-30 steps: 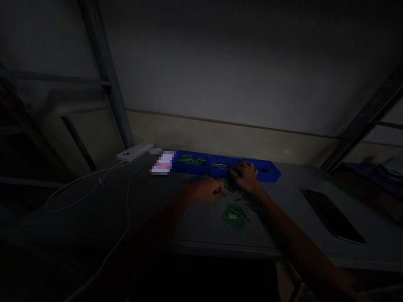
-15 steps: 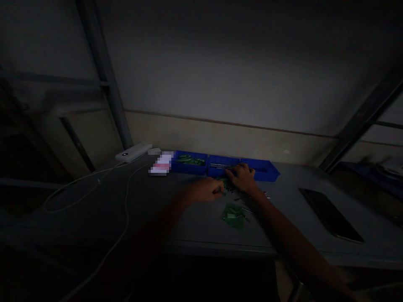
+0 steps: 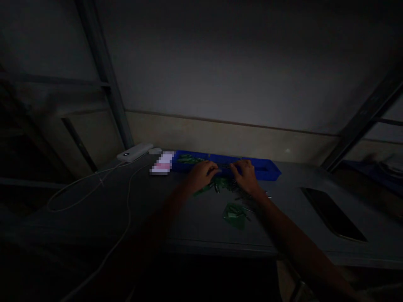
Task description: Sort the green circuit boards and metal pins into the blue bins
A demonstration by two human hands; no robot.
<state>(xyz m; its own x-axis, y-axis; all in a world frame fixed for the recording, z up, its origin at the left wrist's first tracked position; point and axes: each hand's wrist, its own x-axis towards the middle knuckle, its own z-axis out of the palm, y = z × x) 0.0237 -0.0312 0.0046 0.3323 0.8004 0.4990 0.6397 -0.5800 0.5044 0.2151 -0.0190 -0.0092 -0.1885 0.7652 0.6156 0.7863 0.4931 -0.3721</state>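
Note:
My left hand (image 3: 201,175) is closed in a pinch at the front edge of the blue bins (image 3: 264,173); what its fingers hold is too dark to make out. Facing it, my right hand (image 3: 246,175) is also pinched, over the middle bin, and its fingertips hide whatever they grip. Below and between both hands lies a pile of small metal parts (image 3: 217,188) on a green plastic bag (image 3: 223,182). Closer to me, a second green bag (image 3: 235,214) has several metal pieces in or on it. Green bagged items (image 3: 188,159) fill the left bin.
A dark smartphone (image 3: 333,214) lies on the grey table (image 3: 151,218) at the right. At the left sit a white power bank (image 3: 134,152) with a white cable (image 3: 128,197) and a blurred-out bright rectangle (image 3: 163,162). Metal frame posts (image 3: 118,109) stand at both sides.
My left hand has moved up and away from the pile to the bins' front edge, uncovering metal parts and green plastic. My right hand has shifted only slightly, fingers still over the middle bin.

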